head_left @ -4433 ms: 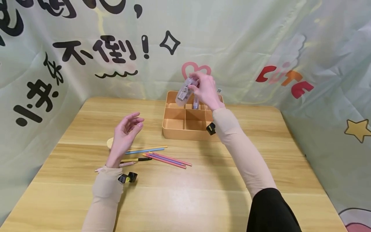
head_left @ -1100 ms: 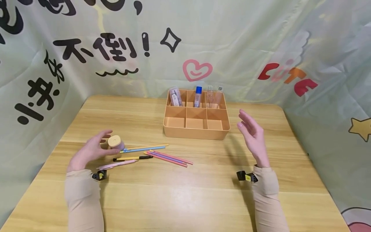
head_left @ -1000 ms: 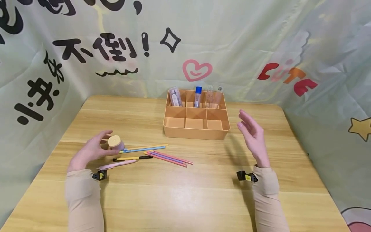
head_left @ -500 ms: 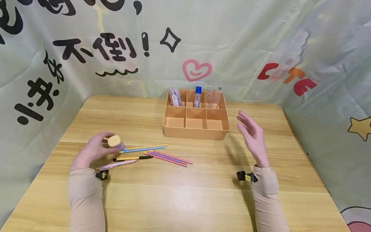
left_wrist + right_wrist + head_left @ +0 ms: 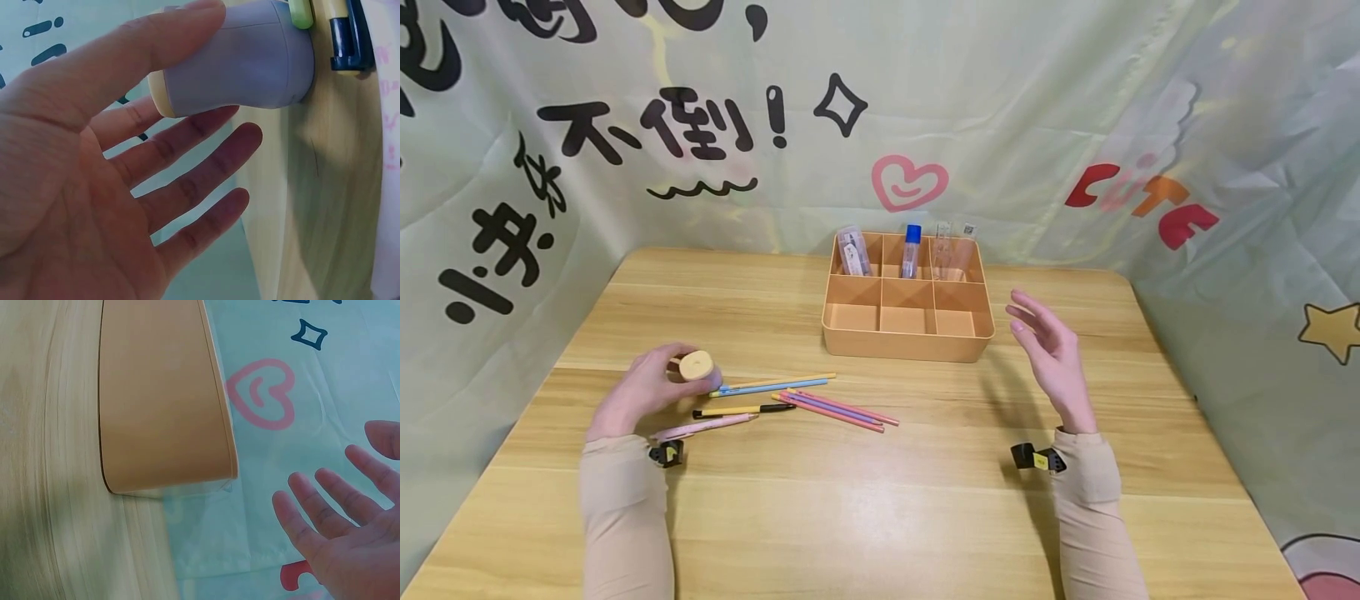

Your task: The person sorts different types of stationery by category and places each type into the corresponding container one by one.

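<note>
My left hand (image 5: pixel 636 392) holds a small waisted lavender cylinder with a cream top (image 5: pixel 696 365) at the table's left. In the left wrist view the thumb lies along the lavender cylinder (image 5: pixel 244 59), with the index finger behind it and the other fingers spread loosely. Its exact kind is unclear. My right hand (image 5: pixel 1051 358) hovers to the right of a tan divided organizer (image 5: pixel 910 346), fingers loosely bent and holding nothing. The right wrist view shows this hand (image 5: pixel 350 525) apart from the organizer's end wall (image 5: pixel 162 394).
Beside the left hand lie blue and yellow pencils (image 5: pixel 775 387), a yellow-black pen (image 5: pixel 741 410), a pink pen (image 5: pixel 707 426) and pink and purple pencils (image 5: pixel 835 412). The organizer's back row holds a clear packet (image 5: pixel 853 252), a blue-capped tube (image 5: pixel 911 252) and clear packaging (image 5: pixel 951 250).
Earlier my right hand held a clear packet over the organizer; the packet now stands in its back-left compartment and that hand has withdrawn right. My left hand has closed in on the lavender cylinder.
</note>
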Demonstrator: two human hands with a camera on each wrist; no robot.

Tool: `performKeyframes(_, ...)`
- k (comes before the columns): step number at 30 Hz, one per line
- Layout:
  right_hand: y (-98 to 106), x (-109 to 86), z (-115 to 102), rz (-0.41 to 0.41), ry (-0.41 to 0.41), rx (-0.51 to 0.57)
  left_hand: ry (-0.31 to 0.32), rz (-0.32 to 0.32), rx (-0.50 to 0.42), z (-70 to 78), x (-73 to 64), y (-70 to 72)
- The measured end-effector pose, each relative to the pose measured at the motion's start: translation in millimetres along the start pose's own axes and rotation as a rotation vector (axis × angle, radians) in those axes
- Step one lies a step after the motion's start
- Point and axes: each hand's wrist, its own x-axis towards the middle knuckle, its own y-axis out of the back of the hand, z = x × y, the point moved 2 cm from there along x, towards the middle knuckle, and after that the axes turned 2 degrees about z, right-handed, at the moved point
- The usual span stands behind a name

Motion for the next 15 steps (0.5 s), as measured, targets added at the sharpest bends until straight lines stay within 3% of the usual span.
performKeyframes(15,0.6,-0.1,0.4,-0.002,0.014,0.041,-0.053,0.066,0.019,3.9,-2.7,1.4)
